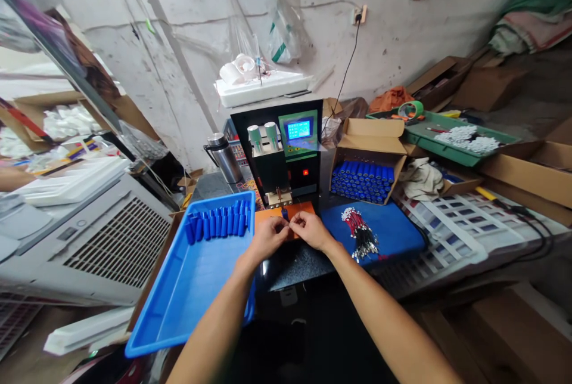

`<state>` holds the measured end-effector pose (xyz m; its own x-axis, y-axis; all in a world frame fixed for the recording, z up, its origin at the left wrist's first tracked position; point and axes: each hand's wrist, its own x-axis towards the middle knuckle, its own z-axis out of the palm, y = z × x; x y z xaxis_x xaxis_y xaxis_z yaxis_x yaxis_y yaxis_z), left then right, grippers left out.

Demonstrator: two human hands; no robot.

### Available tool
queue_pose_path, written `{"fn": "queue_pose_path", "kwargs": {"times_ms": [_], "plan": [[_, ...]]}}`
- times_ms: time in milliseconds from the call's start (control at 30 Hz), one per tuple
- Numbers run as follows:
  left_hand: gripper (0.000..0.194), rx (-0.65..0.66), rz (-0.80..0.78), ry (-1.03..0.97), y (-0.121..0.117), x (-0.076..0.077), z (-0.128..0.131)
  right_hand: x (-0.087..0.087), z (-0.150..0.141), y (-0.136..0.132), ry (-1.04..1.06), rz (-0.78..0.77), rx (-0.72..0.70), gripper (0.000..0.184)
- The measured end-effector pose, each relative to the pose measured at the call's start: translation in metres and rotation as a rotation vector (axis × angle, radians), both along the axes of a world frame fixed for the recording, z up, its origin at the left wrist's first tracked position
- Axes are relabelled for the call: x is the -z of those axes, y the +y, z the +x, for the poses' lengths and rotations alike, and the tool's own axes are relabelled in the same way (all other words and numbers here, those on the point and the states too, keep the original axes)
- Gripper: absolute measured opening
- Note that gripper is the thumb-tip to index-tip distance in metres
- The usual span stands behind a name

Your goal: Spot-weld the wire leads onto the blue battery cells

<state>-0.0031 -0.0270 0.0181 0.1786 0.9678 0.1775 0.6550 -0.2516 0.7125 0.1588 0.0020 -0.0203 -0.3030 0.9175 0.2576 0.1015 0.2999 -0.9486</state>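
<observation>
My left hand (269, 237) and my right hand (310, 230) meet fingertip to fingertip over an orange work plate (264, 217). Both are closed in a pinch; what they pinch is too small to make out. Just beyond the fingertips, a blue cylindrical battery cell (285, 213) stands under the electrodes of a black spot-welding machine (272, 170). Its lit display (299, 129) and a red light show on the front. To the right, a bundle of red and black wire leads (360, 234) with white connectors lies on a blue mat (397, 230).
Left of my hands, a blue tray (192, 294) holds several blue cells in its far part. An open cardboard box (372, 144) of cells stands beyond the mat. A steel flask (223, 157) is behind the tray; a green tray (465, 148) lies at right.
</observation>
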Motion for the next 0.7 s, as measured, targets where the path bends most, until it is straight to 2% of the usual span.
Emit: {"fn": "queue_pose_path", "kwargs": {"times_ms": [200, 300, 400, 433, 567, 700], "plan": [[0.015, 0.024, -0.001, 0.036, -0.003, -0.006, -0.002, -0.003, 0.003, 0.003, 0.076, -0.023, 0.006, 0.016], [0.017, 0.081, -0.006, 0.062, -0.005, -0.014, -0.010, -0.007, 0.004, 0.004, 0.150, -0.065, 0.052, 0.018], [0.017, 0.126, 0.057, 0.088, -0.005, -0.018, -0.018, -0.009, 0.004, 0.005, 0.247, -0.136, 0.101, 0.020], [0.019, 0.133, 0.070, 0.100, -0.005, -0.017, -0.020, -0.009, 0.004, 0.006, 0.277, -0.160, 0.113, 0.020], [0.046, 0.193, 0.023, 0.092, -0.003, -0.011, -0.017, -0.010, 0.006, 0.007, 0.349, -0.249, 0.110, 0.023], [0.050, 0.172, 0.020, 0.046, 0.000, 0.000, -0.010, -0.013, 0.009, 0.007, 0.402, -0.316, 0.118, 0.025]]}}
